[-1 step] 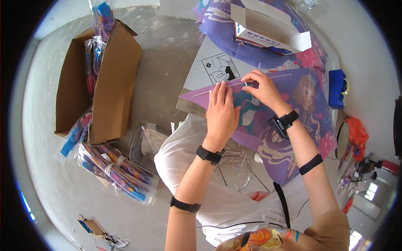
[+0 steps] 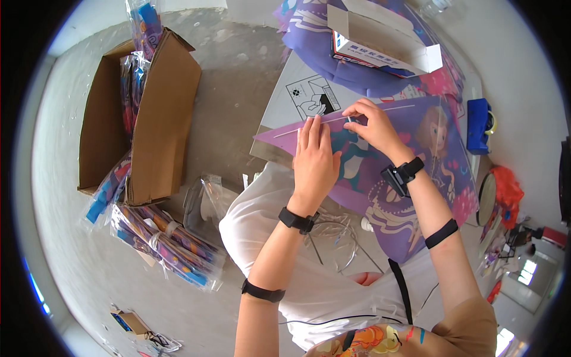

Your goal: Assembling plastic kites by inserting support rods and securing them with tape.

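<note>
A purple printed sheet [image 2: 410, 196], triangular like a kite and showing a cartoon figure, lies over my lap and a white board [image 2: 276, 110]. Along its far edge runs a thin white rod [image 2: 397, 109]. My left hand [image 2: 314, 152] rests on the sheet with fingers stretched out, the fingertips pressing at the rod. Just right of it, my right hand [image 2: 372, 124] is closed in a pinch on a small white piece [image 2: 350, 120] by the rod. Whether that piece is joined to the rod I cannot tell.
Beyond the sheet, an opened white box [image 2: 380, 56] sits on more purple printed sheets [image 2: 315, 53]. A blue tape dispenser [image 2: 477, 127] stands at the right. To the left are a cardboard box [image 2: 163, 119] and plastic-wrapped bundles [image 2: 169, 244] on the floor.
</note>
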Demonstrator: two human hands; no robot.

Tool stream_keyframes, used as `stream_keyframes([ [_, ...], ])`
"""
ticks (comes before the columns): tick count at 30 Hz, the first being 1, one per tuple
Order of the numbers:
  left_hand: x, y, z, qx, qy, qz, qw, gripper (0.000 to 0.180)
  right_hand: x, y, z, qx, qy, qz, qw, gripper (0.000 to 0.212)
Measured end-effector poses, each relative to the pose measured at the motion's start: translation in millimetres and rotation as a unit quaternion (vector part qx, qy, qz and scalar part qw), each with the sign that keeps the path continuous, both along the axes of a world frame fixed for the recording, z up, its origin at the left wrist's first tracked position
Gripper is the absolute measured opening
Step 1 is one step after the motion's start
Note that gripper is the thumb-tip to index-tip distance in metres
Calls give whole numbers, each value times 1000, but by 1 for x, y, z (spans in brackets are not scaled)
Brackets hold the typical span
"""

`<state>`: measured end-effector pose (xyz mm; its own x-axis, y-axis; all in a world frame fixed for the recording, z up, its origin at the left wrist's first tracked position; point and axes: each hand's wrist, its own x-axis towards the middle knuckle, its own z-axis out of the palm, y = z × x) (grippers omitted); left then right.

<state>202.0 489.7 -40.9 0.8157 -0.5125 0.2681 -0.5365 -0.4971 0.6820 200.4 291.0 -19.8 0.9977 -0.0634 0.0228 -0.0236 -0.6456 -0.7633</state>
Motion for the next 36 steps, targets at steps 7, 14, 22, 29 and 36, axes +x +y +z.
stream_keyframes([
  [7,0,2,0,7,-4,-3,1000,59,0,-1,0,4,21,1,1000,23],
  [14,0,1,0,2,1,-6,1000,59,0,-1,2,-2,24,3,1000,24],
  [22,1,3,1,-7,20,-17,1000,60,-2,-6,7,-72,-11,40,997,26],
  [29,3,1,1,-6,20,-18,1000,68,-4,-9,7,-205,-89,69,972,19],
  [36,1,0,2,16,7,-11,1000,68,-2,-10,2,-208,-103,74,970,15],
])
